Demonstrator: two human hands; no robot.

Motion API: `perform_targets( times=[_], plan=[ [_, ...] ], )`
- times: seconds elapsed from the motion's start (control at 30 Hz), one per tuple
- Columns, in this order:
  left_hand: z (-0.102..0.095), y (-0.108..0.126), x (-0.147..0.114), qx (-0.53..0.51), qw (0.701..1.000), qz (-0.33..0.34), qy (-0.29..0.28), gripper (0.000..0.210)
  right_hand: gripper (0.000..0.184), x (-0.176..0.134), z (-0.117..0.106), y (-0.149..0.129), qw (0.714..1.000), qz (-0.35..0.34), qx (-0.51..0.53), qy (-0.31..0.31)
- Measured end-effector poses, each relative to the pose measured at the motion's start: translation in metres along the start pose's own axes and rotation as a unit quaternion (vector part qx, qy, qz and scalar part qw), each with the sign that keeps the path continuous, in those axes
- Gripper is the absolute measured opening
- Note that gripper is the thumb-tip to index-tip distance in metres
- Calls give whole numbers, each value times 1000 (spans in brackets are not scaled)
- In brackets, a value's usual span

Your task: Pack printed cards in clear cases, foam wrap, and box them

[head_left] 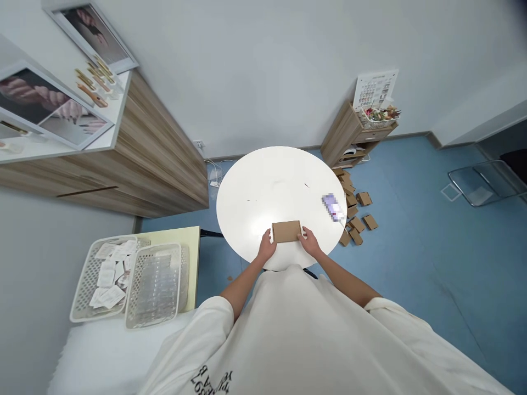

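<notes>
A small brown cardboard box (287, 231), its lid closed, is held level at the near side of the round white table (272, 181). My left hand (267, 246) grips its left end, fingers curled along the side. At the right end my right hand (309, 242) holds it the same way, thumb near the front corner. Whether the box rests on the tabletop or is slightly above it I cannot tell. To the right on the table lies a blurred purple phone-like object (332, 207) with a white cable.
Several small cardboard boxes (357, 224) lie on the blue floor right of the table. White baskets (154, 285) with papers and clear plastic pieces stand at the left. A wooden cabinet (164, 148) rises behind them; a small cabinet (349, 131) stands by the wall.
</notes>
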State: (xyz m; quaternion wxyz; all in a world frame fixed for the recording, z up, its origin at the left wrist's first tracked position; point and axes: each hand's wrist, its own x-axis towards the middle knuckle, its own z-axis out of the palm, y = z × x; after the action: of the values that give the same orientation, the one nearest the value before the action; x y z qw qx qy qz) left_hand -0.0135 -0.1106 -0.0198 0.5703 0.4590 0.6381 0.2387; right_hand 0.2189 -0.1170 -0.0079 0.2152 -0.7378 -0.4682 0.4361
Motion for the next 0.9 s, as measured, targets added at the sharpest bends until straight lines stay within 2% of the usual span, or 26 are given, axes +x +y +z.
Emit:
perform_targets(
  times=[0.17,0.3,0.43,0.6,0.67,0.73,0.9],
  plan=[
    [6,7,3,2,998,31,-55,75,57,-7,10,-5,999,-16,31,-18],
    [20,8,7,69,996,38,-35,71,42,-9,10,-7,998,-10,-35,57],
    [30,9,9,67,997,-26,-37,67,46,-8,-9,3,985,52,-96,137],
    [47,9,7,76,994,-64,-53,62,54,1,-37,31,979,50,-100,168],
    [60,10,5,67,993,-83,-56,62,58,8,-46,41,984,50,-76,150],
    [75,14,4,57,992,-97,-51,65,59,15,-55,50,992,52,-53,106],
    [117,34,-3,40,996,-85,5,78,44,25,-78,69,1000,20,-11,-10]
  ],
)
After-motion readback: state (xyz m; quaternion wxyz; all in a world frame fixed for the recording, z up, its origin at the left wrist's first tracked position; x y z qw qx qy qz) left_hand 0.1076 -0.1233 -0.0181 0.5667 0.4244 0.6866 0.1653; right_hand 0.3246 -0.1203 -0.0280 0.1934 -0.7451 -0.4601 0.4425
